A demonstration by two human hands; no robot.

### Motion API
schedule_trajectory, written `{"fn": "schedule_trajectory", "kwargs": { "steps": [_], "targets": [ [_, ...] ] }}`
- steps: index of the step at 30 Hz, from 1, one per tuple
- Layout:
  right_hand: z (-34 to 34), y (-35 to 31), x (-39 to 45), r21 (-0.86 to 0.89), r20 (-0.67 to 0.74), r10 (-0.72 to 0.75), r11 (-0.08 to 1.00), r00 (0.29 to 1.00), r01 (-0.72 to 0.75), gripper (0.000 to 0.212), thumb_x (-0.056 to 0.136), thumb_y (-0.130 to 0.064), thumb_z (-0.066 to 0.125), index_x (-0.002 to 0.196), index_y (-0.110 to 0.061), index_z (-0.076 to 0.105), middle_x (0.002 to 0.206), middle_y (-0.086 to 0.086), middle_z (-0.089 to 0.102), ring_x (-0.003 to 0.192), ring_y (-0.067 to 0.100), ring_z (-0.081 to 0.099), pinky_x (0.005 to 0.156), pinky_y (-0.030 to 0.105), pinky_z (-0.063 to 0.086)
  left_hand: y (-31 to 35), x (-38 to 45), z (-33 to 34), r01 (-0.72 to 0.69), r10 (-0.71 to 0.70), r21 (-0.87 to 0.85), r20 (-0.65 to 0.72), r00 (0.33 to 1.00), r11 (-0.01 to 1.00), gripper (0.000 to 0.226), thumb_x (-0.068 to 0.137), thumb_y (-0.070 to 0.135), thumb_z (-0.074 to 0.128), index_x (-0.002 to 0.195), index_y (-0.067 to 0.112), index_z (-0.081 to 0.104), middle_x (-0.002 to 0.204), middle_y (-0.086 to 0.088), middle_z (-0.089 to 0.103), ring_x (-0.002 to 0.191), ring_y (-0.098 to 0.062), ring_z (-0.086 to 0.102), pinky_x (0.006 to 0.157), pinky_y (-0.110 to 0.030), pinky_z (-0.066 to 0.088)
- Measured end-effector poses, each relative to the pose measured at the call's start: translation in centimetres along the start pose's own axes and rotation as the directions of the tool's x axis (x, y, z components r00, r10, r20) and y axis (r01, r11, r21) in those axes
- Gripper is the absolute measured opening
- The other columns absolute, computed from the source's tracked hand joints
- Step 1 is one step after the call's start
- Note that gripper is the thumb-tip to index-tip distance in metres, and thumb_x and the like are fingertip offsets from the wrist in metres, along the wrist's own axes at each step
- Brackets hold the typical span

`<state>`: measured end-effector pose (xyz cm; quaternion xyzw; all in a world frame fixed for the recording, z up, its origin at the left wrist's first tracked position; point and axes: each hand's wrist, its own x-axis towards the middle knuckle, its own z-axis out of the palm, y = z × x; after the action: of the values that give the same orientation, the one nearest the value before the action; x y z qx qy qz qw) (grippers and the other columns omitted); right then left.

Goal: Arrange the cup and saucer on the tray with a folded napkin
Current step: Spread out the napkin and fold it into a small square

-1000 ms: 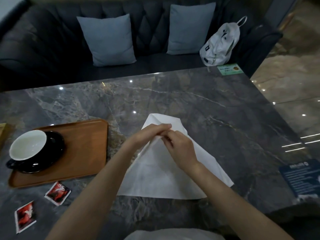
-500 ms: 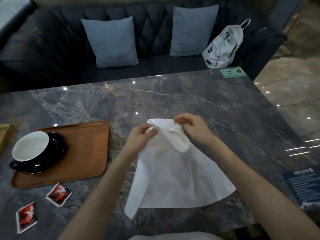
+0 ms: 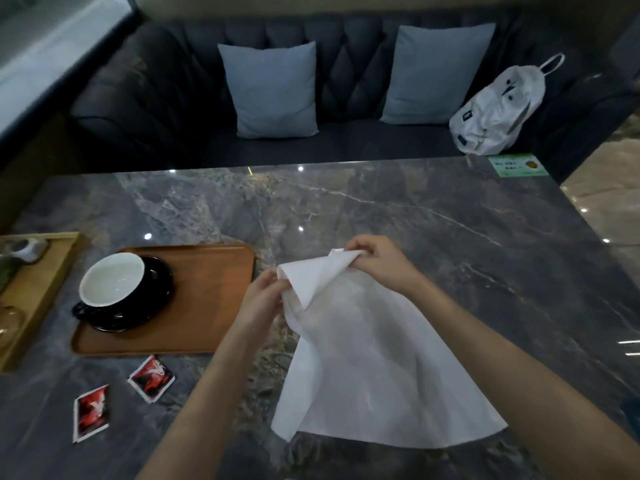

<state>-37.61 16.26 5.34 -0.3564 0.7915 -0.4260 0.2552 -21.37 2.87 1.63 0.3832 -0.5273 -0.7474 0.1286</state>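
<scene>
Presently the napkin (image 3: 363, 358) is pinched at its top edge by both hands, left (image 3: 263, 299) and right (image 3: 381, 261), mid-fold; next, the held edge likely must be laid down toward the cloth hanging below the fingers.

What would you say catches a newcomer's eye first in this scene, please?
The white napkin stands out, lifted over the marble table at centre, its top pinched by the left hand and right hand. Left of it, a white-lined black cup sits on a black saucer on the wooden tray.
</scene>
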Motion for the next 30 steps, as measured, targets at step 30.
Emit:
{"fn": "schedule_trajectory", "kwargs": {
  "steps": [30],
  "targets": [
    [6.7,2.0,16.3,-0.051,0.284,0.256,0.966,0.924,-0.252,0.012,0.083,-0.007,0.058,0.083,0.003,0.064,0.073,0.005,0.057,0.070,0.014,0.051,0.061,0.028,0.040,-8.2,8.4,2.5,-0.327,0.355,0.945,0.295,0.887,0.030,0.055,0.093,0.039,0.030,0.143,0.015,0.028,0.152,-0.002,0.028,0.140,-0.018,0.012,0.115,-0.041,0.012]
  ]
}}
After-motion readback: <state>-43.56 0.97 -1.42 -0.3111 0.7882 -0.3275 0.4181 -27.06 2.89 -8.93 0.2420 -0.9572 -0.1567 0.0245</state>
